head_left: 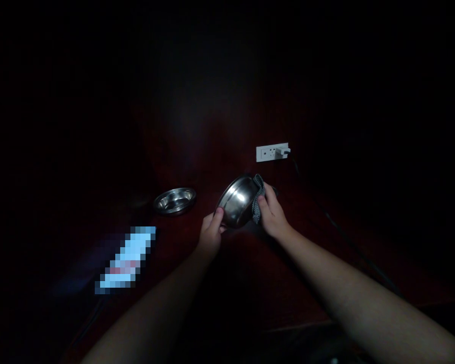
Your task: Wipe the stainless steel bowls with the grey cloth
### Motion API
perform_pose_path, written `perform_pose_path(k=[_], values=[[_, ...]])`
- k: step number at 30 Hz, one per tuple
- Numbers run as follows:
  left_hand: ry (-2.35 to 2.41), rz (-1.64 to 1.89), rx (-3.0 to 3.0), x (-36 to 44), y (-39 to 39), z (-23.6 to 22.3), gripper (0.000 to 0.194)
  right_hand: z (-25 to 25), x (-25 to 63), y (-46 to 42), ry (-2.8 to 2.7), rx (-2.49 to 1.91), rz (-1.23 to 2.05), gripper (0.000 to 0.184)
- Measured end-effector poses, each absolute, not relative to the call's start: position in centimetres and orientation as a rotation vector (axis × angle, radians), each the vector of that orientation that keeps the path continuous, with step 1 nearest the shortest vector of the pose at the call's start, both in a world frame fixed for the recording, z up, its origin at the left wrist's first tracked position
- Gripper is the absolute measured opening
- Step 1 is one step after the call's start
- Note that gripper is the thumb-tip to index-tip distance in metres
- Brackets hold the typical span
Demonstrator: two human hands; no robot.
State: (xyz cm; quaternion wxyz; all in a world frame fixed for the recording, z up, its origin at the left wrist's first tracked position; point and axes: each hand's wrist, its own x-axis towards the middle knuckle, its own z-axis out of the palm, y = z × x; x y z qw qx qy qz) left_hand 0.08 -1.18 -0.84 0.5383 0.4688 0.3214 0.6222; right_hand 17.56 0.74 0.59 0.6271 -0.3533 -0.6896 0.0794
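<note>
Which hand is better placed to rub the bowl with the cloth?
Probably the right hand: it holds the cloth at the bowl's right side, while the left hand is busy gripping the opposite side.

I record the bowl [237, 202] as silver, with a whitish highlight and darker grey shading. My cloth [256, 205] is grey and black, finely patterned; the exact pattern is too small for me to confirm. I find the dish [175, 202] silver, socket panel [264, 153] and plug [282, 151] white, cable [328, 217] dark, pixelated screen [131, 247] pale blue with dull red patches, tabletop [246, 288] deep red.
</note>
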Motion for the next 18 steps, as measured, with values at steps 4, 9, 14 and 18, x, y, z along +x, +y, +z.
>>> perform_pose_path(k=[4,9,14,18], values=[[0.763,1.464,1.208,0.17,-1.68,-0.37,0.043,0.96,17.73,0.54,-1.620,-0.767,0.088,0.046],[0.763,1.457,1.206,0.14,-1.89,-0.28,0.043,0.79,17.70,0.58,-1.604,-0.766,0.121,0.045],[0.708,1.438,1.237,-0.06,-1.93,-0.42,0.041,0.57,17.52,0.67,-1.552,-0.810,0.255,0.049],[0.707,1.434,1.259,-0.05,-1.92,-0.49,0.040,0.40,17.40,0.85,-1.491,-0.832,0.333,0.052]])
